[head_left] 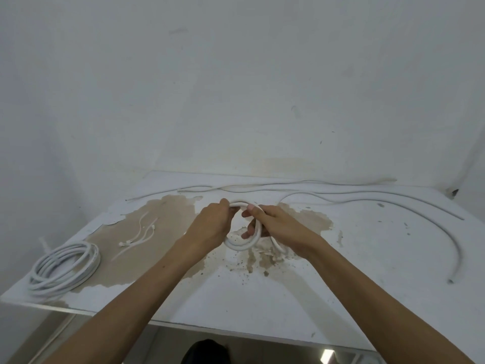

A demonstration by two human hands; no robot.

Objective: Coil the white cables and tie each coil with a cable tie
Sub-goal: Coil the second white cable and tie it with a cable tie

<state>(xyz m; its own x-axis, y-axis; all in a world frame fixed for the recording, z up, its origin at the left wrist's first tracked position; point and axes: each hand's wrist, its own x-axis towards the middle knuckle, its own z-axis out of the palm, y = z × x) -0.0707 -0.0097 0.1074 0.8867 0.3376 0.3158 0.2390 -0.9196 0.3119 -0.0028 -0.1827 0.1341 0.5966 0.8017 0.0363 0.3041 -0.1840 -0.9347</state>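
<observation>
From the head view I see both hands over the middle of the table [341, 298], working a small coil [242, 244] of white cable. My left hand [211, 224] has its fingers curled round the top of the loop, gripping it. My right hand [282, 227] grips the right side of the same coil, fingers wrapped through the ring and thumb on top. The coil is just above the stained, peeling patch of the tabletop. The cable's loose tail [409, 214] runs from the hands along the far edge and curves down the right side. A finished coil [65, 266] lies at the table's left corner, and a few cable ties [139, 236] lie between it and my left hand.
</observation>
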